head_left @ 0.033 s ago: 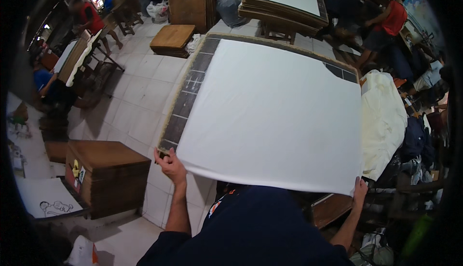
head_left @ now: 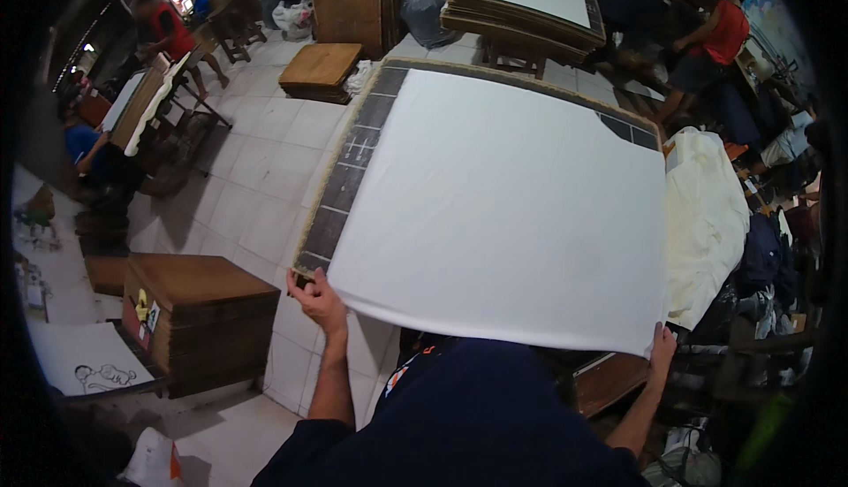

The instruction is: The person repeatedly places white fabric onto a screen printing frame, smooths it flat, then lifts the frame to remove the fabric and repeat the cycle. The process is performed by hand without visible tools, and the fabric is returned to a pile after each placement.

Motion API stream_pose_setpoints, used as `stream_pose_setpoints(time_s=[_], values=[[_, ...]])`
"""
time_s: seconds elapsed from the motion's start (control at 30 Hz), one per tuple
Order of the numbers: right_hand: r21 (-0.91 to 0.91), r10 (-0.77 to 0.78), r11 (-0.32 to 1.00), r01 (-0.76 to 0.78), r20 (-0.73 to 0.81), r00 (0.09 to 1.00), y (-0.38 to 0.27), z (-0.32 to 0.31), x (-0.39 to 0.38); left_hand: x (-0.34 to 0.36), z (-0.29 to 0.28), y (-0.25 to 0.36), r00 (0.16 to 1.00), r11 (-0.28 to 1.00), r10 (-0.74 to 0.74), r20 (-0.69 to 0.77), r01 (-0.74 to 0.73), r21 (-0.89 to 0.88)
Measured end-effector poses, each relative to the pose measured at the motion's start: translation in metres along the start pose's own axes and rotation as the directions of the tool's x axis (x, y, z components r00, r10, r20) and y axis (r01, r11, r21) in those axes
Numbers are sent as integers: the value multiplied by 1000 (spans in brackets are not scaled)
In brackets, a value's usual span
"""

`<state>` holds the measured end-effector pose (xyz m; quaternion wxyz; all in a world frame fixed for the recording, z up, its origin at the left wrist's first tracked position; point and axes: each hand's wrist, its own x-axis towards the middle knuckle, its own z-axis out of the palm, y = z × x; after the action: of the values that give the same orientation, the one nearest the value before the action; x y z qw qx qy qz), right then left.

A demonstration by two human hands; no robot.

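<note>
A large white cloth (head_left: 512, 213) lies spread over a dark board (head_left: 340, 164) marked with pale grid lines. The board shows along the cloth's left side and at a cut-out curve in its far right corner. At the near left corner, my left hand (head_left: 322, 308) is closed on the cloth's edge, its fingers beside the board's corner. My right hand (head_left: 660, 350) pinches the near right corner of the same cloth. Between both hands the near edge hangs slightly curved in front of my body. The fingertips under the fabric are partly hidden.
Left of me stands a stack of brown boards (head_left: 203, 310), beside a white sheet with a line drawing (head_left: 93, 354). Cream fabric (head_left: 704, 222) is heaped at the right. Beyond are another board stack (head_left: 521, 23), a low brown stack (head_left: 320, 70) and people at tables.
</note>
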<state>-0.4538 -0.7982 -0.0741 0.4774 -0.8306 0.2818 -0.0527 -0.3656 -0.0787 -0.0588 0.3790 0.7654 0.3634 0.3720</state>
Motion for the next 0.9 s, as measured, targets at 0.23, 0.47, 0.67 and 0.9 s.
stream_pose_setpoints(time_s=[0.23,0.47,0.67,0.9], values=[[-9,-35,999,35,-99,994,17,3,23,9,5,-10,996,995,23,88,-14,-101],[92,-35,994,51,-162,986,28,14,33,10,9,-22,996,982,6,91,11,-188],[581,306,788,-204,-82,948,-16,36,-16,-4,11,-47,937,844,-309,161,349,-408],[715,333,685,-144,-131,934,-28,36,-59,-30,-6,-78,715,520,-326,619,682,-514]])
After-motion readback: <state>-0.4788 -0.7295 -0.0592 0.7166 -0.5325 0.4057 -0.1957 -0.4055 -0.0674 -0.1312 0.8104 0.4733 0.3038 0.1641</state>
